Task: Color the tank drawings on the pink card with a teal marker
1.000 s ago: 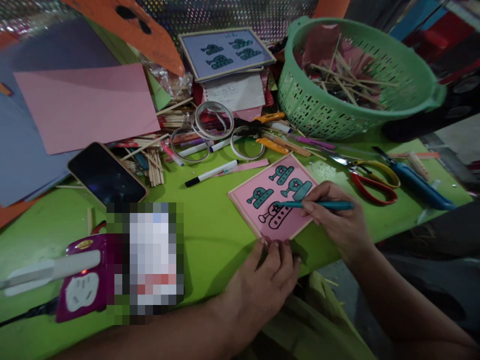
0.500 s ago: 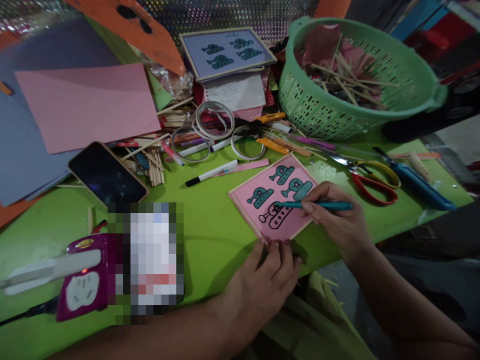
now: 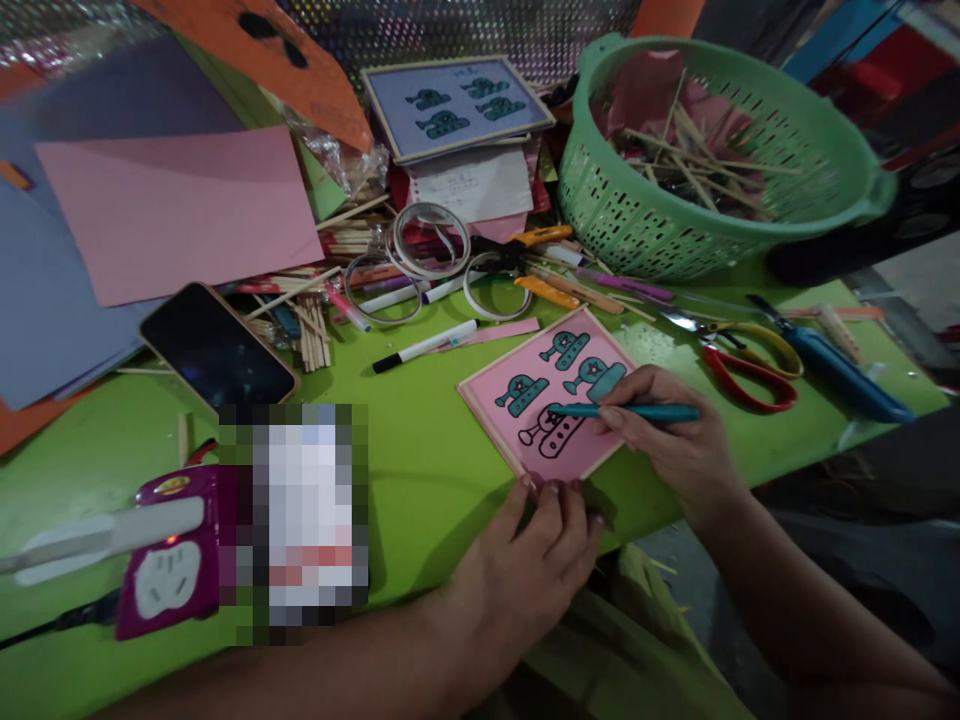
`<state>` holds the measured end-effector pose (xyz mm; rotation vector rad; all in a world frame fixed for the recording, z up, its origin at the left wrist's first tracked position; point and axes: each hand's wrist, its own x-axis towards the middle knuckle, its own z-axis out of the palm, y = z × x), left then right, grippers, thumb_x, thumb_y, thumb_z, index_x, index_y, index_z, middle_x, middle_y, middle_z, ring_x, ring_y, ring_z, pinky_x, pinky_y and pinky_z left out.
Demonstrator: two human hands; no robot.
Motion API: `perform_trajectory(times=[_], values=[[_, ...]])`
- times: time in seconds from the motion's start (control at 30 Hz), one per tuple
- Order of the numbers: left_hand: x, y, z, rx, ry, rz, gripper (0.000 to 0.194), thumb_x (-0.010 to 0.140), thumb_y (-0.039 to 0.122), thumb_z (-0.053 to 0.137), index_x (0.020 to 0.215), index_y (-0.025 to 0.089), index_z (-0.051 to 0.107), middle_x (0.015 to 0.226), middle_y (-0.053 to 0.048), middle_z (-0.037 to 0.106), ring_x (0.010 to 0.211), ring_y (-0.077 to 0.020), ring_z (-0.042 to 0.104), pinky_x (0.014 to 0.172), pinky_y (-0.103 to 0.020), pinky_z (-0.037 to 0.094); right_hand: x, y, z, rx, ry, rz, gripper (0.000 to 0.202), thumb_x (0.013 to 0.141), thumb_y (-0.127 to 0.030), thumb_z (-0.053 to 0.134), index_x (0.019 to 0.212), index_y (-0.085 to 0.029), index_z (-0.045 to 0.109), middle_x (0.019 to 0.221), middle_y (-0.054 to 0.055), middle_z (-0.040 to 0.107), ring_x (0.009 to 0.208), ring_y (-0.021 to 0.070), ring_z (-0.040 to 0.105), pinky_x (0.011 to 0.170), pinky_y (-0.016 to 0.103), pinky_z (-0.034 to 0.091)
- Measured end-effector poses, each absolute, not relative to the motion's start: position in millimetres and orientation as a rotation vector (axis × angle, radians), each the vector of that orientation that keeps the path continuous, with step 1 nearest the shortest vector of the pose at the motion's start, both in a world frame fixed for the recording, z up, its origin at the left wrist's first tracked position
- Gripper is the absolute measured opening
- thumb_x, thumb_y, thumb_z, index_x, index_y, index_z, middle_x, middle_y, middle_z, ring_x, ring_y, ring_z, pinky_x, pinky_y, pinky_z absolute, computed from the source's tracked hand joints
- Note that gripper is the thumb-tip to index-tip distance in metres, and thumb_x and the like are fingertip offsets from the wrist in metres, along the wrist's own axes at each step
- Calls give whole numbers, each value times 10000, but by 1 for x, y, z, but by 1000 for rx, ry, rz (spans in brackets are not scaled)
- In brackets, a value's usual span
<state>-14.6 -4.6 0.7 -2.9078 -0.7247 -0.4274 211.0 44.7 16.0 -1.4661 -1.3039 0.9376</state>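
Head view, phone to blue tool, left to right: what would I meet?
Phone → black-capped marker → framed pink card → right hand holding a teal pen → red-and-yellow-handled scissors → blue tool.

surface: green tabletop (image 3: 409, 420) | on it: pink card (image 3: 555, 392), phone (image 3: 219, 347), marker (image 3: 429, 345), scissors (image 3: 705, 333)

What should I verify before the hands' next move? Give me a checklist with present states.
1. Teal marker gripped by right hand: ok.
2. Marker tip at the lowest drawing: ok.
3. Left hand at the pink card's near edge: ok.
4. Lowest drawing fully coloured: not ok, its lower part is unfilled.
5. Red-and-yellow-handled scissors off the card: ok.
6. Marker's cap location: cannot tell.
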Motion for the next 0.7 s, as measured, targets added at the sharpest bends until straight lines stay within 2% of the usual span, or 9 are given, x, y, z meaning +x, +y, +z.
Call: perform_trajectory(times=[0.1,0.3,0.5,0.7], values=[[-15,-4,1,-2911,-726,-427,384,1030,350,592,1400,302,679,1363,-11,694,1230,-212,590,1114,-431,382,212,45,15,-1464,-1308,933,250,839,-435,853,810,-233,708,698,18,703,602,154,631,535,263,483],[-16,-5,0,-2910,-717,-434,384,1028,354,596,1397,292,680,1368,-25,686,1230,-221,587,1126,-443,370,212,44,15,-1474,-1292,915,236,837,-402,852,792,-232,694,683,5,689,547,128,578,499,247,450],[-16,-5,-1,-2918,-710,-439,381,1042,323,554,1401,277,674,1368,-31,680,1226,-222,586,1125,-449,364,211,44,17,-1510,-1292,866,248,825,-397,852,763,-228,682,661,1,666,548,136,584,500,258,459],[-16,-3,1,-2918,-715,-444,367,1026,339,593,1373,283,693,1346,-24,695,1214,-220,596,1119,-442,370,210,45,18,-1516,-1285,873,250,819,-392,854,756,-231,673,649,-1,665,534,140,580,485,263,461]])
